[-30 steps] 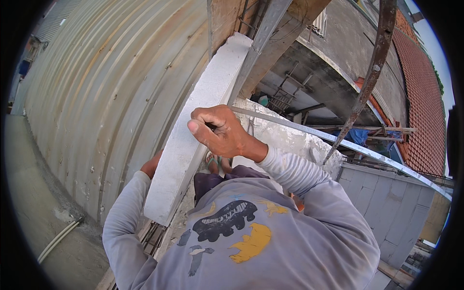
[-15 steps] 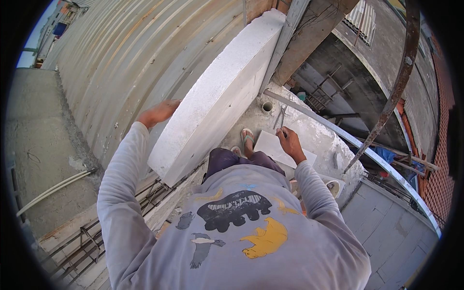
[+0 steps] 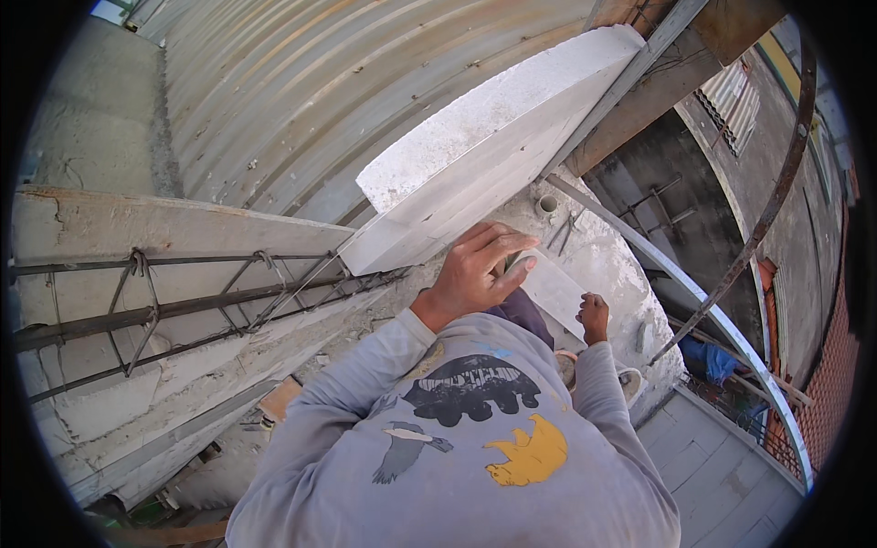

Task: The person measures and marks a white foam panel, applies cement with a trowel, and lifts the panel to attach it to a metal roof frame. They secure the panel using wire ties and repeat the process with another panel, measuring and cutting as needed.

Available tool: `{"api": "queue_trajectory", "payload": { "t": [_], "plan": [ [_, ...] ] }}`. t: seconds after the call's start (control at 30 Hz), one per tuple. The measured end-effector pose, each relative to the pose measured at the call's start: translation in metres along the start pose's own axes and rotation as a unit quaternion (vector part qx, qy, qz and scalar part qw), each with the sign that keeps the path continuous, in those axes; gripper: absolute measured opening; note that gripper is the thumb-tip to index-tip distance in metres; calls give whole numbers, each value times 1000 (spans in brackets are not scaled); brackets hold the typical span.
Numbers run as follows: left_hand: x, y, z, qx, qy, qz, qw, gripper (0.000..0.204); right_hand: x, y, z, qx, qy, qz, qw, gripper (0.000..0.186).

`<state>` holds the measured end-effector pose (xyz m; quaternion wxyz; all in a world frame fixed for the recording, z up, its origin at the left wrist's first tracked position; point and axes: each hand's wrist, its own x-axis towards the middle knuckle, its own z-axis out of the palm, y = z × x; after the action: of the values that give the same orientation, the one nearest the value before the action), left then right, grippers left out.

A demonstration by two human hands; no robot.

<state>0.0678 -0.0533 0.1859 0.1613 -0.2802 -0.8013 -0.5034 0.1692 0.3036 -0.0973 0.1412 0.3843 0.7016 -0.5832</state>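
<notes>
A left hand (image 3: 475, 274) was held near white blockwork (image 3: 502, 137)

At the far left, a cage of steel bars (image 3: 91, 322) was seen stretched toward the near end of the blockwork, its bars joined by bent ties. Beyond it, ribbed sheeting (image 3: 320, 82) was spread along the blockwork's left side. The blockwork was set upright in the middle, its rough top exposed, its far end placed beside a metal post (image 3: 628, 89). By its lower side, the left hand was raised with fingers bent, a narrow gap being left between fingertips and thumb; whether the blockwork was touched could not be told. Farther right, a pale slab (image 3: 553, 288) was laid flat, and the open end of a pipe (image 3: 546, 205) was exposed beyond it. The right hand (image 3: 594, 318) was held near the slab's right end, its fingers curled; whether anything was gripped could not be told. Beyond that hand, a long metal bar (image 3: 674, 268) was slanted, a blue sheet (image 3: 705, 358) was bunched, and a rusty bar (image 3: 772, 205) was tilted.
</notes>
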Motion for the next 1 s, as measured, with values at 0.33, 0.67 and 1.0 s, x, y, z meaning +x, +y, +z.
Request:
{"api": "queue_trajectory", "payload": {
  "t": [0.33, 0.67, 1.0],
  "plan": [
    [-111, -128, -54, 343, 68, -256, 901, 87, -108, 196, 1, -345, -88, -199, 913, 32],
    [-110, -167, -63, 327, 5, -296, 897, 84, -189, 144, -46, -95, -17, 11, 995, 28],
    [-127, -155, -53, 349, 27, -301, 887, 91, -206, 85, 6, -94, 23, -64, 993, 31]
  ]
}}
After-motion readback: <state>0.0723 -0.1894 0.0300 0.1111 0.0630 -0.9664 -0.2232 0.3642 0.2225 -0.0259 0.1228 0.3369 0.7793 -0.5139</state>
